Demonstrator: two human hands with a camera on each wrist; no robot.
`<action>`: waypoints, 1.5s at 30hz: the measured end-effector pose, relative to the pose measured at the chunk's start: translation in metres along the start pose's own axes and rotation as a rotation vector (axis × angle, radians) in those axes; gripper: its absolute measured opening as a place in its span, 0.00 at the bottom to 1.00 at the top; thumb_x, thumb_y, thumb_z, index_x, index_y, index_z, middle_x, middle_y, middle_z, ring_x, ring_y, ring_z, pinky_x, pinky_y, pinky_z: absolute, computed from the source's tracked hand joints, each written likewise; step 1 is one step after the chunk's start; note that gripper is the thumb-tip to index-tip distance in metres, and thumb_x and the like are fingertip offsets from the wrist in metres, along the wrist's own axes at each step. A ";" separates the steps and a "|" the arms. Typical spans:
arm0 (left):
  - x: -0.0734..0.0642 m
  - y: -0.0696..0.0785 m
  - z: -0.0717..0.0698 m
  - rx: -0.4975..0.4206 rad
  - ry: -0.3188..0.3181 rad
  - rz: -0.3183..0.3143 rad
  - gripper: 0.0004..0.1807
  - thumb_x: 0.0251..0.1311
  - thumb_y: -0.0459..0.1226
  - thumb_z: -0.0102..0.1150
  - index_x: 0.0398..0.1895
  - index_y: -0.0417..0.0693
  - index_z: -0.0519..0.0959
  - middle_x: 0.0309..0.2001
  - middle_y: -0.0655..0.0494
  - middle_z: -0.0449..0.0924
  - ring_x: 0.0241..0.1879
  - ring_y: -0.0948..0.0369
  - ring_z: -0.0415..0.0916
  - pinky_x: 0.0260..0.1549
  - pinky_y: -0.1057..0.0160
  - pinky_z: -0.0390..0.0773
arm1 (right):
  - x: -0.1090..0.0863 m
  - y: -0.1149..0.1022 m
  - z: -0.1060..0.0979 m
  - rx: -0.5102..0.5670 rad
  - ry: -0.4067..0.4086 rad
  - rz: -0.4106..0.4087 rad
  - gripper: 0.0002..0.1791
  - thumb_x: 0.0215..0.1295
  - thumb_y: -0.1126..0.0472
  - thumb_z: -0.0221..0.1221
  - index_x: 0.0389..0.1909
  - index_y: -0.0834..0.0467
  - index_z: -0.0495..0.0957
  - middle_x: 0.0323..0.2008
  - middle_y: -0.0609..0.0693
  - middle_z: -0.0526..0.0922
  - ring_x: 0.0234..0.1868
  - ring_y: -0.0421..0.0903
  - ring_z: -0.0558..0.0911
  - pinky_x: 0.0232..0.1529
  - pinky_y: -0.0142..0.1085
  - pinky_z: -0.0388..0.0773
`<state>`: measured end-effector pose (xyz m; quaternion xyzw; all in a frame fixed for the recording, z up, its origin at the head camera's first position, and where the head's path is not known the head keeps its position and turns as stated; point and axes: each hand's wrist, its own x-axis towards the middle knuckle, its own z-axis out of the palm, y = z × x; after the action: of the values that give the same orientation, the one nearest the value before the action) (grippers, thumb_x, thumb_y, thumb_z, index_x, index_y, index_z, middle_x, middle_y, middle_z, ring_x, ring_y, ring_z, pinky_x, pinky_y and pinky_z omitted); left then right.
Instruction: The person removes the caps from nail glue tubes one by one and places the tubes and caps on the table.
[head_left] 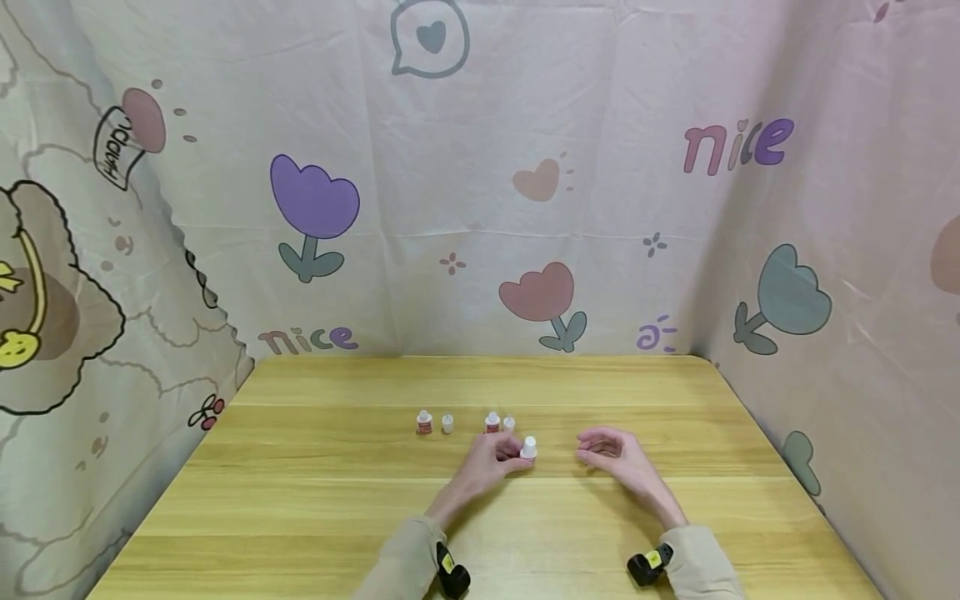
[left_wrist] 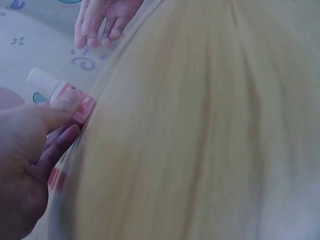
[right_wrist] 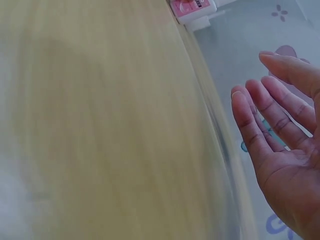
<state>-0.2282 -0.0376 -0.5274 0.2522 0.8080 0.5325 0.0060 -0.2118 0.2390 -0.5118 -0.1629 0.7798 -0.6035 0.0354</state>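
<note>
My left hand point(head_left: 486, 463) pinches a small bottle point(head_left: 528, 448) between thumb and fingers, near the middle of the wooden table. The bottle has a white cap on top, and the left wrist view shows its pink-red label point(left_wrist: 86, 106) partly covered by the thumb. To the right, apart from the bottle, my right hand point(head_left: 618, 457) holds nothing, its fingers relaxed and slightly bent. Just behind the left hand stand a second red-labelled bottle point(head_left: 492, 422), its lower part hidden by that hand, and a small white piece point(head_left: 509, 423).
Farther left on the table point(head_left: 315, 500) stand another red-labelled bottle point(head_left: 424, 422) and a small white piece point(head_left: 447, 424) beside it. A printed cloth point(head_left: 450, 200) hangs behind the table's back edge, with more cloth along both sides.
</note>
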 end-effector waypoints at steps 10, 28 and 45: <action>-0.006 -0.009 -0.016 -0.011 -0.021 0.017 0.08 0.55 0.36 0.74 0.36 0.44 0.86 0.35 0.49 0.90 0.33 0.65 0.84 0.35 0.72 0.81 | 0.003 -0.008 0.016 0.000 -0.031 -0.011 0.21 0.64 0.67 0.65 0.52 0.77 0.75 0.44 0.74 0.83 0.39 0.41 0.86 0.42 0.34 0.85; -0.010 -0.014 -0.025 -0.070 -0.033 0.011 0.09 0.53 0.35 0.75 0.36 0.42 0.87 0.35 0.45 0.90 0.30 0.68 0.84 0.33 0.72 0.82 | 0.014 -0.017 0.046 0.025 -0.059 -0.020 0.20 0.63 0.65 0.66 0.50 0.76 0.77 0.45 0.73 0.84 0.40 0.34 0.85 0.46 0.27 0.82; -0.012 -0.014 -0.026 -0.086 -0.046 0.010 0.09 0.54 0.32 0.73 0.38 0.41 0.87 0.37 0.46 0.90 0.33 0.66 0.86 0.36 0.71 0.84 | 0.030 -0.022 0.077 0.070 -0.057 -0.059 0.18 0.61 0.66 0.68 0.47 0.73 0.80 0.44 0.71 0.85 0.38 0.34 0.86 0.45 0.28 0.83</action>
<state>-0.2307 -0.0693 -0.5307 0.2677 0.7828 0.5607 0.0326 -0.2158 0.1537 -0.5079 -0.2017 0.7517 -0.6263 0.0455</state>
